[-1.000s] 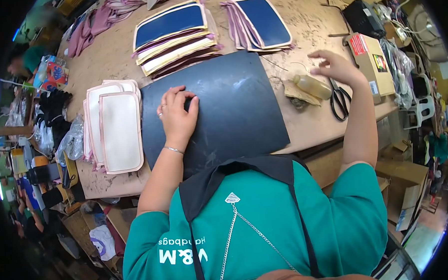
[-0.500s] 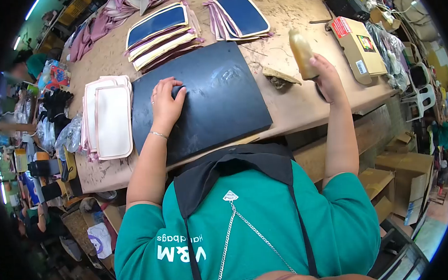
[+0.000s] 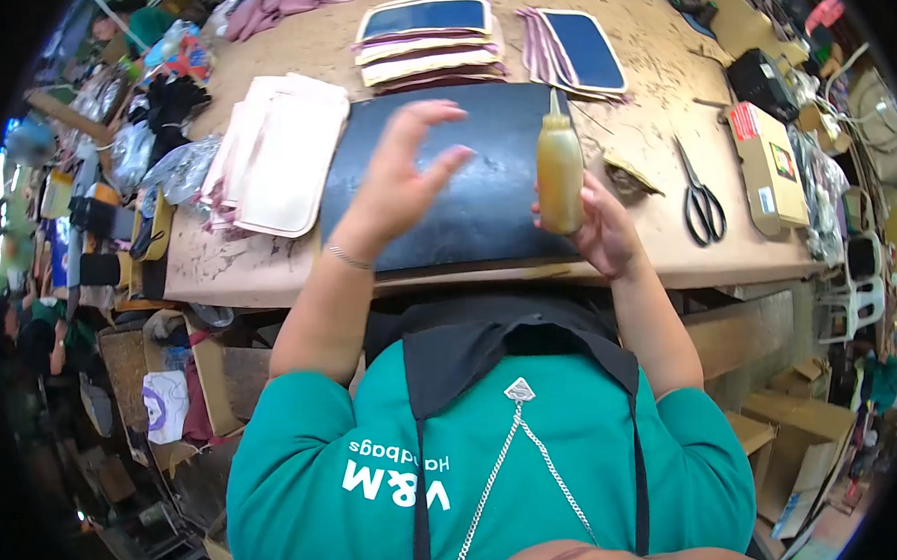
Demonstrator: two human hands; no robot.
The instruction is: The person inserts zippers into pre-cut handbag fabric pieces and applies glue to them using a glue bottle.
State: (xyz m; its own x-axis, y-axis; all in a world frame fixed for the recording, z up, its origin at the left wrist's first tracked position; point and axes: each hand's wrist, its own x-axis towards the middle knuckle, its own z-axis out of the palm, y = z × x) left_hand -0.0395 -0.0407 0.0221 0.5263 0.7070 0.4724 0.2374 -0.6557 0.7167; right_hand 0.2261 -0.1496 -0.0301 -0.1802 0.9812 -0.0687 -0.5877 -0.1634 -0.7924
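My right hand (image 3: 606, 228) is wrapped round a squeeze bottle (image 3: 561, 175) of yellowish-brown liquid, held upright with its nozzle up, over the right edge of the black board (image 3: 446, 230). My left hand (image 3: 401, 177) hangs above the board's left part, thumb and fingers apart, with nothing between them. Left of the board lies a stack of white panels (image 3: 289, 177) with pink edges. Behind the board are stacked blue panels (image 3: 427, 16) with cream borders and a second blue stack (image 3: 584, 49). Scissors (image 3: 701, 204) lie to the right of my right hand.
A cardboard box (image 3: 765, 181) and a black device (image 3: 760, 84) stand at the table's right side. A small dark scrap (image 3: 626, 177) lies beside the bottle. Plastic bags (image 3: 179, 172) and black gloves (image 3: 171, 107) are at the left edge. Pink material (image 3: 276, 7) lies at the back.
My right hand has brought the bottle leftward to the board's edge. My left hand has lifted off the board and opened. The view has shifted, and the scissors now show.
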